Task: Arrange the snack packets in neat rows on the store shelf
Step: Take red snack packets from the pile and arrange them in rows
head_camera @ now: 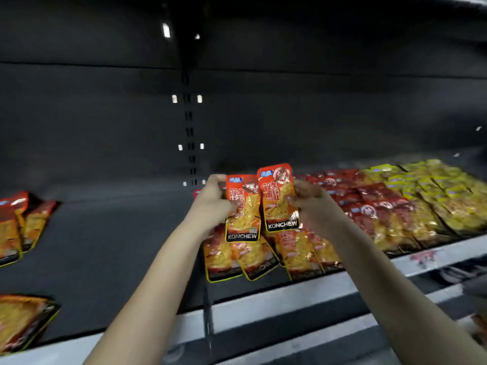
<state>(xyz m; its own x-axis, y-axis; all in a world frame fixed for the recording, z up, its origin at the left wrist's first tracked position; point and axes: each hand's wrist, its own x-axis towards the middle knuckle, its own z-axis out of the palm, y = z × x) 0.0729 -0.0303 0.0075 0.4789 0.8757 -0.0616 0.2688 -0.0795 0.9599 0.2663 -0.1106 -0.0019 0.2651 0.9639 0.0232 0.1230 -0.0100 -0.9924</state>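
Note:
Two orange KONCHEW snack packets are held upright above the dark shelf (118,233). My left hand (213,198) grips the left packet (242,209) by its left edge. Beside it, my right hand (311,204) pinches the right packet (279,198) along its right edge. The two packets overlap slightly at the middle. Below them lie several more orange packets (263,256) in a loose row at the shelf's front.
Rows of red packets (369,201) and yellow packets (434,188) fill the shelf to the right. More orange packets (15,225) lie at the far left, and one (23,320) at the lower left. A white shelf rail (290,296) runs along the front.

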